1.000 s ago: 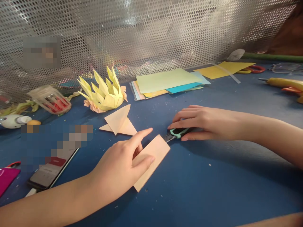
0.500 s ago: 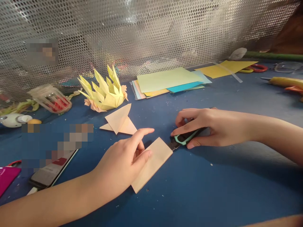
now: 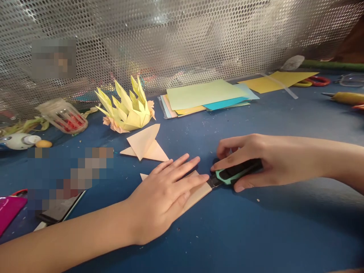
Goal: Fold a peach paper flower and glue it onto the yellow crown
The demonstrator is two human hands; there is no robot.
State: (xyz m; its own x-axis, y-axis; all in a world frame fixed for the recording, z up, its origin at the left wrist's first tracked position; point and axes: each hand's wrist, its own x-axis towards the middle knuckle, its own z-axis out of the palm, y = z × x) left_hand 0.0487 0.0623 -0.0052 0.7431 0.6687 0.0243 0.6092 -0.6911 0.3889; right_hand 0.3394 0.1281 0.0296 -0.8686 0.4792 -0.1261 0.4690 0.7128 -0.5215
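My left hand lies flat with fingers stretched out, pressing a folded peach paper onto the blue table. Much of that paper is hidden under the palm, and a pale paper tip pokes out on the hand's far left side. In my right hand is a black and mint-green stapler, gripped between thumb and fingers and lying low on the table. Its front end meets the paper's right corner. Just beyond my left hand rests a folded peach paper piece with pointed ends.
A yellow-green paper lotus stands behind. Stacked coloured sheets and a yellow sheet lie along the perforated metal screen. Scissors are at the back right. On the left are a clear jar, a white bottle and a phone.
My left hand has slid right and flattened, its fingers now spread over the folded paper. The stapler stays at the paper's corner in my right hand. The view has shifted slightly.
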